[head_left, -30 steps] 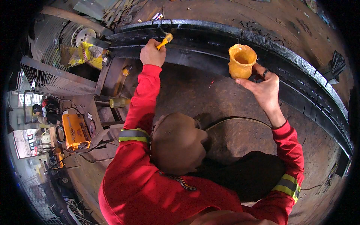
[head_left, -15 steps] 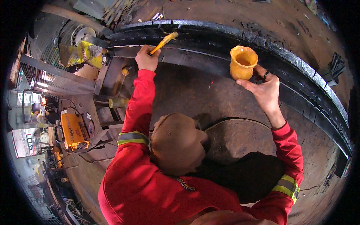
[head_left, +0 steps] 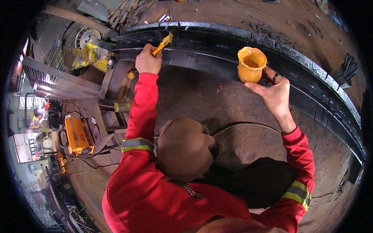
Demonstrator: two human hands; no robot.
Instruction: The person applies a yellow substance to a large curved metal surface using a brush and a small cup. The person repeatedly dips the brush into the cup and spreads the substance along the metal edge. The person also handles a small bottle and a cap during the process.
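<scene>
My left hand (head_left: pixel 148 62) is closed round the handle of a yellow paintbrush (head_left: pixel 162 44), its bristle end pointing up and away over the long black curved metal beam (head_left: pixel 211 39). Whether the bristles touch the metal is hard to tell. In my right hand (head_left: pixel 276 94) is an orange-yellow pot (head_left: pixel 251 73) with a flared, wavy rim, held upright by thumb and fingers. Its opening faces me, and the inside looks dark orange. The pot is in front of the beam's near edge.
An orange welding machine (head_left: pixel 79 134) with cables stands at the left. Near it are a metal grinding disc, a pale yellow jar (head_left: pixel 122 106) and a yellow bag (head_left: pixel 91 57). A white wheel rim (head_left: pixel 88 38) lies behind. Dark strips (head_left: pixel 347 72) stand in a holder at far right.
My left hand and the paintbrush have shifted a little to the left along the beam, and the brush is tilted more upright. My right hand and the pot have hardly moved.
</scene>
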